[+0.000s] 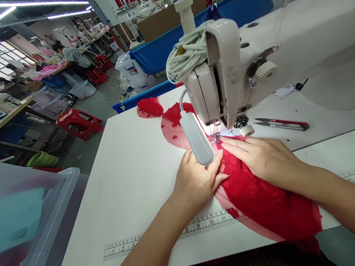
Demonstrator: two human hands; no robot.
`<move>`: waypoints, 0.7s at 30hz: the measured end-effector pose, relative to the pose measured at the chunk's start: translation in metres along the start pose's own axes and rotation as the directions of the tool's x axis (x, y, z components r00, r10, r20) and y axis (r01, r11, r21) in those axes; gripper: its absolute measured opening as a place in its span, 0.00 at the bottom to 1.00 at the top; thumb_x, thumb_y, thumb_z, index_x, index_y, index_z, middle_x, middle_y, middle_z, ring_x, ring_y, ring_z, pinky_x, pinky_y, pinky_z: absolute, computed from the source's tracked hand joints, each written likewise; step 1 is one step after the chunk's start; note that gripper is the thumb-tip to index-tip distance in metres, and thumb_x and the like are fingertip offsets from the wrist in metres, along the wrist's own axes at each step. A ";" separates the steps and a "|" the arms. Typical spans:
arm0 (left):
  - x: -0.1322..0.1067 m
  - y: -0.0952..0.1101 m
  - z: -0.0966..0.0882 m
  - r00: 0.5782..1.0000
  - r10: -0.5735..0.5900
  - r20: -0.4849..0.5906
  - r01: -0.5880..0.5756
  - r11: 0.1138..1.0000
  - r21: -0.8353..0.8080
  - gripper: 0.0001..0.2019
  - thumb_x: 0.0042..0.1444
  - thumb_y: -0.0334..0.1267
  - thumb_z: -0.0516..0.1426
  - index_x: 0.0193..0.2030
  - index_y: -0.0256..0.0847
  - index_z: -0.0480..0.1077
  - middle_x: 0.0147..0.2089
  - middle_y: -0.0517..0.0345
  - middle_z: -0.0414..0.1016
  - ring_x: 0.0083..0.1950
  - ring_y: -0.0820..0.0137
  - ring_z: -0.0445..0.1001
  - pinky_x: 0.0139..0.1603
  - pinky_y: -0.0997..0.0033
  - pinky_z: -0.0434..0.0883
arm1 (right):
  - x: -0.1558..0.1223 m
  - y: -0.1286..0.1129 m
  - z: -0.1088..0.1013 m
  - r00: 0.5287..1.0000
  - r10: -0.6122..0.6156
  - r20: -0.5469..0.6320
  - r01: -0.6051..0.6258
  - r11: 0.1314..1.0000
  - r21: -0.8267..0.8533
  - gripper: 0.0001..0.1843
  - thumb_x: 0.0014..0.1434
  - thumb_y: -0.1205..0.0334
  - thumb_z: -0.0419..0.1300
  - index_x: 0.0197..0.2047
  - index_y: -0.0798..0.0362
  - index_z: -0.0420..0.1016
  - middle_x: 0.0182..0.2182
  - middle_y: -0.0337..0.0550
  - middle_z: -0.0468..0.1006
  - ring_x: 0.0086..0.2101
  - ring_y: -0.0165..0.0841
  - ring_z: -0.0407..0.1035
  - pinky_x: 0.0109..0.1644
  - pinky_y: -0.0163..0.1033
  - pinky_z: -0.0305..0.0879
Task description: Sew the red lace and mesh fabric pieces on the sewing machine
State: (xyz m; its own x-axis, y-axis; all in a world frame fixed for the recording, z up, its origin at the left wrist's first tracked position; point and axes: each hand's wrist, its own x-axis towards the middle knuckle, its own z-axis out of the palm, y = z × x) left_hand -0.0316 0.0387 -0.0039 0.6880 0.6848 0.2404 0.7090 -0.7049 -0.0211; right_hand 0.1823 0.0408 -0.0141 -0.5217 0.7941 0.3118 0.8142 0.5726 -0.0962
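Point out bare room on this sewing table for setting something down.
Bare: the wide table stretch left of the left hand, down to the printed ruler. Crowded: under the sewing machine, where right hand, red fabric and lamp meet.

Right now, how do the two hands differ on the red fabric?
The left hand rests at the left edge of the red fabric, partly on the white table and under the lamp head; the right hand lies wholly on the fabric, closer to the presser foot. Both lie flat, palms down.
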 end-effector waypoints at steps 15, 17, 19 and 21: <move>0.002 -0.007 -0.004 1.000 0.019 0.009 -0.019 0.999 -0.036 0.23 0.67 0.50 0.44 0.60 0.40 0.67 0.56 0.45 0.73 0.53 0.56 0.68 0.51 0.51 0.70 | 0.000 0.000 -0.001 0.999 -0.024 -0.021 0.023 0.998 -0.056 0.24 0.63 0.73 0.44 0.57 0.56 0.72 0.56 0.46 0.74 0.46 0.41 0.74 0.36 0.43 0.75; 0.002 -0.007 -0.005 1.000 0.020 0.011 -0.020 0.999 -0.028 0.22 0.68 0.50 0.45 0.60 0.40 0.67 0.56 0.45 0.73 0.54 0.56 0.68 0.51 0.52 0.70 | 0.001 0.000 -0.001 0.999 -0.027 -0.031 0.025 0.999 -0.045 0.24 0.63 0.73 0.44 0.57 0.57 0.72 0.56 0.46 0.74 0.46 0.41 0.74 0.35 0.43 0.75; 0.003 -0.007 -0.005 1.000 0.021 0.008 -0.021 1.000 -0.020 0.22 0.68 0.49 0.45 0.59 0.41 0.67 0.56 0.46 0.73 0.54 0.57 0.68 0.51 0.53 0.70 | 0.001 0.000 -0.002 0.999 -0.027 -0.037 0.026 0.999 -0.035 0.24 0.63 0.73 0.45 0.57 0.58 0.72 0.55 0.46 0.75 0.45 0.42 0.74 0.35 0.43 0.75; 0.003 -0.006 -0.006 1.000 0.023 0.003 -0.022 1.000 -0.016 0.21 0.68 0.49 0.45 0.59 0.41 0.67 0.55 0.46 0.73 0.53 0.57 0.68 0.51 0.53 0.69 | 0.001 0.000 -0.002 0.999 -0.024 -0.038 0.022 0.999 -0.031 0.24 0.63 0.73 0.45 0.57 0.58 0.71 0.55 0.46 0.75 0.45 0.42 0.74 0.35 0.44 0.75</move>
State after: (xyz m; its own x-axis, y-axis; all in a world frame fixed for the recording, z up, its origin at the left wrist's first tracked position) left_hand -0.0352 0.0441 0.0024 0.7042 0.6692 0.2373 0.6908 -0.7230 -0.0108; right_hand 0.1822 0.0410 -0.0124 -0.5305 0.7721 0.3499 0.8099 0.5835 -0.0595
